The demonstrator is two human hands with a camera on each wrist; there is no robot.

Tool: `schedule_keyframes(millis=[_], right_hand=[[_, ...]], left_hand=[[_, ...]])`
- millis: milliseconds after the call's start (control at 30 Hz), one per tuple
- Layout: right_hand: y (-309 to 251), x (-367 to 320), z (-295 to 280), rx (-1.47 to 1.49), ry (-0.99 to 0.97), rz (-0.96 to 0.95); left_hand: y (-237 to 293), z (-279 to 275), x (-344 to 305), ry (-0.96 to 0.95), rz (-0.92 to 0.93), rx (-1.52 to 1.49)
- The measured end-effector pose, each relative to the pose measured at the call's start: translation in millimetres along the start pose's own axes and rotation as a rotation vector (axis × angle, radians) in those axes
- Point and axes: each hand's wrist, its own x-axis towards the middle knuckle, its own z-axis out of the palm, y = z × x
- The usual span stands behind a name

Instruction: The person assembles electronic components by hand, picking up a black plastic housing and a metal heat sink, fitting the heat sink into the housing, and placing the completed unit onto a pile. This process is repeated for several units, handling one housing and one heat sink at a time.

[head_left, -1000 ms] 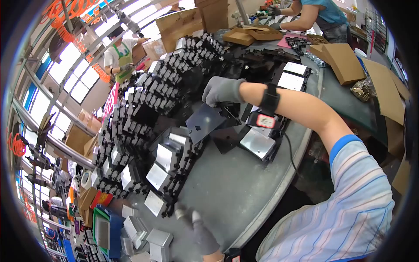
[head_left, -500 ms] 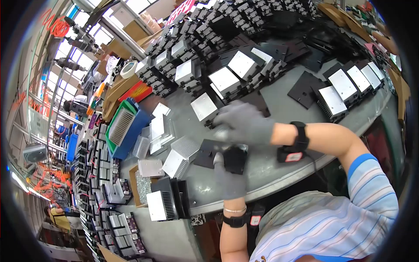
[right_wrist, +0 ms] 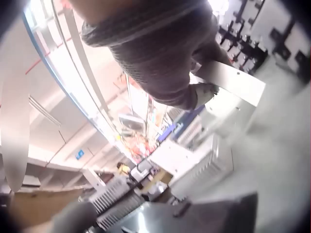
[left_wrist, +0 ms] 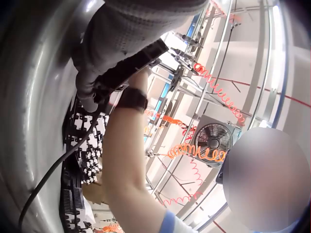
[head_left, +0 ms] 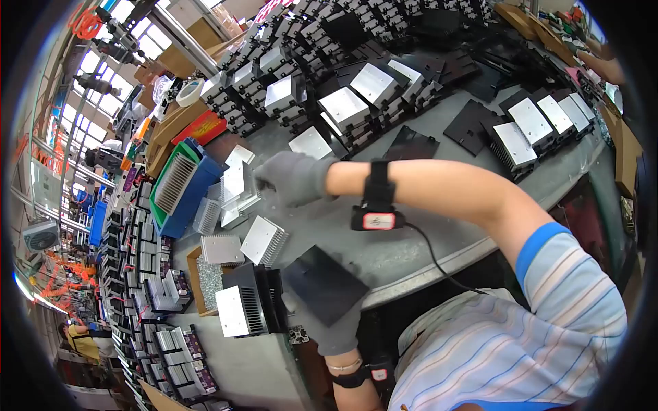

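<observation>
My gloved left hand [head_left: 334, 333] holds a flat black plate [head_left: 325, 282] by its edge near the table's front rim. In the left wrist view, fingers [left_wrist: 86, 87] curl round that plate, seen edge-on. My gloved right hand [head_left: 296, 179] reaches across to a small pile of silver finned heat sinks [head_left: 236, 183]. The right wrist view shows its thumb and fingers pinching a silver heat sink [right_wrist: 238, 86] by one side. Closer in, another heat sink [head_left: 264, 241] lies alone on the table.
A blue bin [head_left: 179, 198] with a green inner tray stands left of the pile. A cardboard box [head_left: 204, 277] of small metal parts sits near a black-finned unit [head_left: 240, 312]. Stacked black-and-silver assemblies [head_left: 345, 106] line the back; more units [head_left: 531, 123] and black plates [head_left: 469, 127] lie right.
My right hand has moved left from the black plates to the heat sinks. The left hand now holds a black plate tilted up near the table edge. The head view has turned left.
</observation>
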Motion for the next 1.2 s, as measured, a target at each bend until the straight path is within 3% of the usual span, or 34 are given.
schedule_keyframes(millis=[33,100,133,167,267,333,433,467,533,600,667,700,767,800,833,900,933,967,1033,1167,1200], right_hand=[[-6,-2,-5,0.0,-0.005,0.004],[-12,-8,-12,-0.063,-0.53,0.05],[-8,-16,-1,0.026,-0.636,0.03],[-10,-22,8,-0.127,-0.632,-0.134],[-19,-37,8,-0.101,-0.547,-0.174],[-31,-41,8,-0.595,-0.344,0.07],[-25,-65,23,-0.518,-0.31,0.228],[-26,-61,19,-0.528,-0.427,0.18],[0,-53,51,-0.539,-0.472,0.227],[2,-53,47,-0.55,-0.523,0.263],[-28,-60,-5,-0.145,-0.4,0.238],[-41,-61,-15,-0.141,-0.407,0.238],[-56,-64,-25,0.027,-0.441,0.415],[-56,-70,-20,0.021,-0.409,0.326],[-56,-73,-20,0.023,-0.407,0.338],[-57,-76,-22,0.018,-0.428,0.369],[-59,-76,-27,0.003,-0.455,0.386],[-57,-77,-28,0.008,-0.45,0.399],[-54,-80,-30,0.015,-0.426,0.379],[-52,-78,-33,0.017,-0.456,0.413],[-51,-78,-29,-0.003,-0.422,0.408]], left_hand=[[5,-4,0,0.024,-0.119,-0.416],[11,1,-6,0.026,-0.148,-0.353],[12,2,-7,0.061,-0.156,-0.322],[13,4,-7,0.09,-0.158,-0.292],[15,13,-8,0.141,-0.133,-0.216],[19,9,-5,0.154,-0.115,-0.289],[23,20,-3,0.289,-0.152,-0.319],[21,19,-1,0.229,-0.158,-0.29],[19,16,1,0.22,-0.155,-0.214],[16,12,4,0.219,-0.144,-0.143],[10,14,8,0.209,0.052,0.599],[9,22,11,0.215,0.048,0.597],[12,52,22,0.234,0.009,0.087],[12,46,24,0.134,-0.087,-0.158],[7,43,26,0.132,-0.099,-0.158],[-2,41,30,0.134,0.342,0.943],[2,49,27,0.1,0.333,1.134],[-1,45,29,0.089,0.323,1.137],[-7,32,36,0.119,0.269,0.839],[-7,27,43,0.063,0.3,0.905],[-4,33,45,0.069,0.119,0.414]])
